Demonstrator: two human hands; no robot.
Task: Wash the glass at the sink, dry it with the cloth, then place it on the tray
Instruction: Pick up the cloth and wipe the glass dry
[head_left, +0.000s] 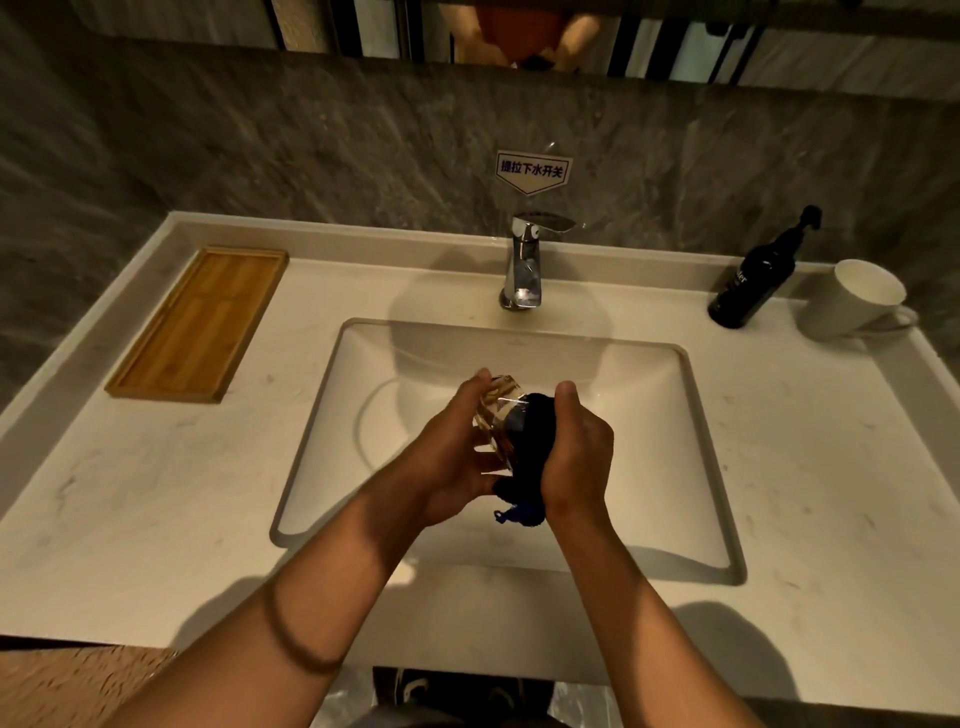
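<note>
Head view: near, above the white rectangular sink basin (675, 467), the left hand (452, 462) grips a clear drinking glass (496, 415) tilted on its side, while the right hand (576, 457) clasps a dark blue cloth (524, 447) pressed against the glass. Farther left, an empty rectangular bamboo tray (200, 322) lies well apart. Beyond stands a chrome tap (524, 265); far right, a black pump bottle (753, 280) beside a white mug (852, 301).

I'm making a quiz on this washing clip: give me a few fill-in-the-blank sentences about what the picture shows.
1. The left hand holds the ____ over the sink.
2. The right hand presses a dark ____ into it.
3. The wooden tray lies to the ____ of the tap.
4. Beside the dark bottle stands a white ____.

Missing words: glass; cloth; left; mug
</note>
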